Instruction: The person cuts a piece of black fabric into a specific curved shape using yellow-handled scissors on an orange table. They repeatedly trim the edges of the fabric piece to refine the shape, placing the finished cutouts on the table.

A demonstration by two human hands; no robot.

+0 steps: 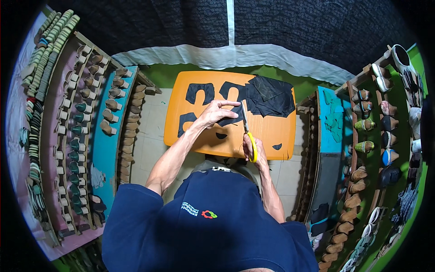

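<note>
My right hand grips a pair of scissors with yellow handles, its blades pointing away from me above the orange table. Thumb and fingers of my left hand pinch a black fabric piece beside the blades. Whether the blades touch the fabric I cannot tell. Past my left fingers lie a curved black cutout and another curved black piece. A third black piece is left of my left wrist. Small black scraps rest at the table's near side.
A stack of dark fabric covers the table's far right corner. Shoe racks with rows of shoes and lasts stand on the left; more shelves hold shoes on the right. A dark patterned curtain hangs behind the table.
</note>
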